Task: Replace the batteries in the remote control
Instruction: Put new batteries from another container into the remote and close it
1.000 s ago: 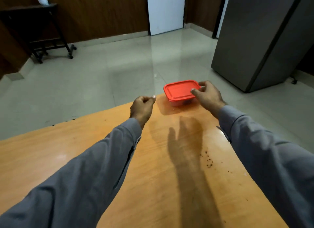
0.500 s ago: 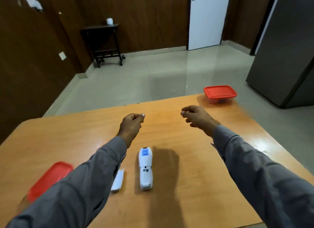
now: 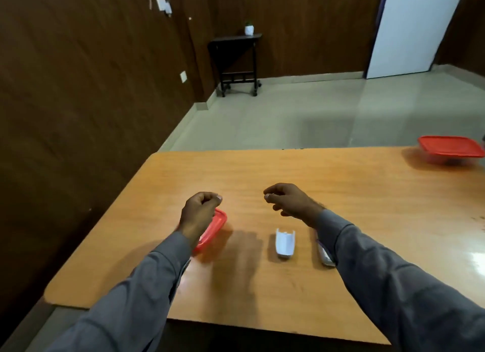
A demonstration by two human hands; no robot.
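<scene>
The white battery cover [image 3: 285, 242] lies on the orange table [image 3: 341, 183], detached from the remote. The remote control [image 3: 325, 256] lies just right of it, mostly hidden under my right sleeve, so only a grey-white end shows. My left hand [image 3: 200, 211] is a closed fist hovering over a red-lidded container [image 3: 216, 227]; nothing shows in it. Past the cover, my right hand [image 3: 288, 200] hovers with fingers curled and thumb against the fingertips, and nothing shows in it either. No batteries are visible.
A second red-lidded container [image 3: 450, 148] stands at the table's far right. The table's left edge [image 3: 105, 220] runs close to a brown wall. A dark side table [image 3: 236, 63] with a small pot stands across the tiled floor, near a white door [image 3: 409, 31].
The view has swung left. My right hand left the far red container and both hands drew back; my left fist now hovers over the near red container.
</scene>
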